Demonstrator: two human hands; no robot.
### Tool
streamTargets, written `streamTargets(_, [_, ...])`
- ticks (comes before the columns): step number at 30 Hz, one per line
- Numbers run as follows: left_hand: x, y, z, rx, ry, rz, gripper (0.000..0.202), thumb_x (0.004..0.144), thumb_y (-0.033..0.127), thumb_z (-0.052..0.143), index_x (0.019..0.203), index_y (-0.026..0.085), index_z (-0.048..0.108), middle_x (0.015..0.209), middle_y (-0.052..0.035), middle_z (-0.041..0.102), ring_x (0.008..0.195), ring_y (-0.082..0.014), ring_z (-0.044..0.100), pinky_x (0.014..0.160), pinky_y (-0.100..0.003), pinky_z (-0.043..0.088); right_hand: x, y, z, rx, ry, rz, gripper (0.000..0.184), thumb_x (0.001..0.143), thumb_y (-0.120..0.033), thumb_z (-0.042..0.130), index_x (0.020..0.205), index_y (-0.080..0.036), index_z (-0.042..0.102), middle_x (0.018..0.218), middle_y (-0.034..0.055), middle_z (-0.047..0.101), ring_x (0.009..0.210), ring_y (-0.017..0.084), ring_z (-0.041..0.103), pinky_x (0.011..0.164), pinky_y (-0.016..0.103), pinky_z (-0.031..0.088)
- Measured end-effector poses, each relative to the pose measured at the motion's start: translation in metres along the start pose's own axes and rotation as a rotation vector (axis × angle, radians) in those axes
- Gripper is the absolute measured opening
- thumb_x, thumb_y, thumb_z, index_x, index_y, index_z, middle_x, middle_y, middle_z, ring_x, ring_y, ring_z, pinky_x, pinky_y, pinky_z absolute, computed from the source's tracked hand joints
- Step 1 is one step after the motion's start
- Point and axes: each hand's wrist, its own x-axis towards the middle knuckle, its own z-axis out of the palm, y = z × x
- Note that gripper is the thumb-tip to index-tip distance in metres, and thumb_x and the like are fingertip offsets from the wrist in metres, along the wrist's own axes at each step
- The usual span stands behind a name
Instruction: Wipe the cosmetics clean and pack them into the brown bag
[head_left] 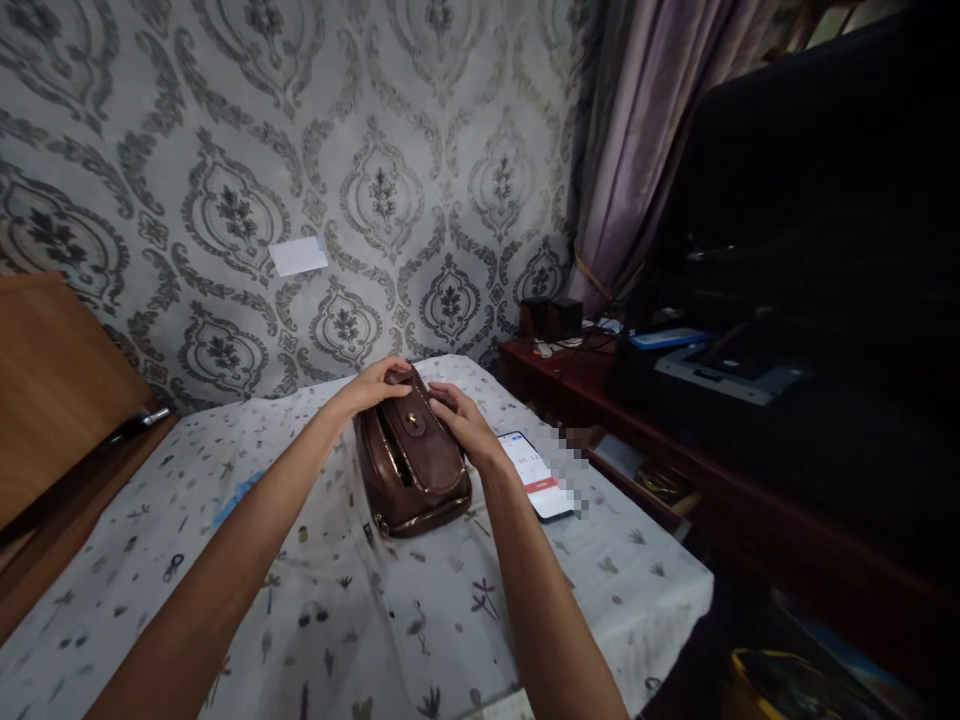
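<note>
A brown leather handbag (411, 460) with a gold zip and a front snap lies on a table covered by a white patterned cloth (322, 590). My left hand (375, 385) curls over the bag's far top end, fingers closed on its edge. My right hand (461, 420) rests on the bag's right side near the top, fingers bent and pressed against the leather. A smartphone (536, 472) with a lit screen lies on the cloth just right of my right wrist.
A blue object (236, 497) lies on the cloth left of the bag. A wooden headboard (52, 390) stands at the left. A dark wooden shelf (637, 420) with boxes and devices runs along the right, under a purple curtain (645, 140). A yellow object (780, 680) sits low right.
</note>
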Motion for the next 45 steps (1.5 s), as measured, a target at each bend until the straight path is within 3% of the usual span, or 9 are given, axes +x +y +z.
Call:
streamTargets(6, [-0.005, 0.009, -0.002, 0.01, -0.009, -0.031, 0.043, 0.064, 0.034, 0.074, 0.103, 0.018, 0.062, 0.105, -0.004, 0.067, 0.103, -0.0218, 0.061, 0.09, -0.033, 0.046, -0.003, -0.003, 0.001, 0.082, -0.034, 0.077, 0.05, 0.074, -0.042, 0.073, 0.119, -0.026, 0.06, 0.132, 0.009, 0.063, 0.124, 0.028, 0.058, 0.103, 0.046, 0.048])
streamTargets(11, [-0.001, 0.018, 0.005, 0.081, 0.055, -0.062, 0.032, 0.066, 0.039, 0.072, 0.089, 0.019, 0.062, 0.086, 0.0, 0.064, 0.085, -0.0181, 0.058, 0.076, -0.029, 0.045, 0.001, 0.0, 0.005, -0.001, -0.041, -0.072, 0.049, 0.072, -0.036, 0.072, 0.118, -0.023, 0.059, 0.128, 0.0095, 0.064, 0.125, 0.026, 0.055, 0.112, 0.046, 0.039])
streamTargets(17, [0.008, 0.013, 0.013, 0.081, 0.092, -0.079, 0.026, 0.064, 0.028, 0.07, 0.084, 0.02, 0.055, 0.076, 0.0046, 0.054, 0.074, -0.0143, 0.053, 0.068, -0.025, 0.042, -0.002, -0.002, 0.004, 0.065, -0.028, -0.023, 0.05, 0.074, -0.036, 0.071, 0.121, -0.026, 0.058, 0.128, 0.0089, 0.064, 0.123, 0.027, 0.057, 0.106, 0.047, 0.044])
streamTargets(22, [0.009, 0.008, 0.006, 0.082, 0.031, -0.079, 0.028, 0.063, 0.025, 0.071, 0.086, 0.02, 0.057, 0.08, 0.0038, 0.056, 0.079, -0.0149, 0.054, 0.072, -0.025, 0.042, -0.003, -0.002, 0.0, 0.169, -0.018, 0.017, 0.049, 0.075, -0.035, 0.071, 0.121, -0.028, 0.058, 0.12, 0.007, 0.068, 0.112, 0.026, 0.063, 0.1, 0.046, 0.049])
streamTargets(29, [0.013, 0.004, -0.001, 0.081, -0.036, -0.082, 0.03, 0.061, 0.023, 0.073, 0.088, 0.02, 0.06, 0.08, 0.0033, 0.058, 0.08, -0.0157, 0.055, 0.075, -0.027, 0.045, -0.002, 0.002, 0.0, 0.146, -0.005, -0.009, 0.045, 0.076, -0.032, 0.068, 0.12, -0.026, 0.061, 0.117, 0.0056, 0.07, 0.109, 0.023, 0.064, 0.101, 0.042, 0.047])
streamTargets(34, [0.007, 0.005, -0.001, 0.074, -0.004, -0.063, 0.04, 0.062, 0.034, 0.077, 0.095, 0.018, 0.061, 0.091, -0.001, 0.065, 0.091, -0.0185, 0.059, 0.084, -0.031, 0.046, -0.002, 0.0, 0.007, -0.006, 0.025, -0.065, 0.032, 0.079, -0.039, 0.064, 0.105, -0.02, 0.069, 0.111, 0.007, 0.072, 0.109, 0.023, 0.064, 0.103, 0.042, 0.045])
streamTargets(39, [0.002, 0.011, -0.006, 0.187, 0.046, -0.03, 0.04, 0.068, 0.041, 0.07, 0.099, 0.015, 0.068, 0.098, -0.0063, 0.072, 0.094, -0.0227, 0.064, 0.088, -0.035, 0.047, -0.002, -0.003, 0.012, -0.166, 0.036, -0.083, 0.044, 0.077, -0.046, 0.071, 0.111, -0.019, 0.067, 0.114, 0.0081, 0.071, 0.109, 0.024, 0.064, 0.102, 0.042, 0.046])
streamTargets(45, [0.007, 0.015, -0.007, 0.291, 0.09, 0.002, 0.027, 0.071, 0.034, 0.064, 0.089, 0.015, 0.072, 0.088, -0.0049, 0.074, 0.087, -0.0225, 0.064, 0.088, -0.036, 0.048, -0.001, -0.003, 0.012, -0.235, 0.017, -0.153, 0.05, 0.075, -0.037, 0.073, 0.122, -0.021, 0.067, 0.121, 0.009, 0.067, 0.115, 0.026, 0.061, 0.105, 0.043, 0.043])
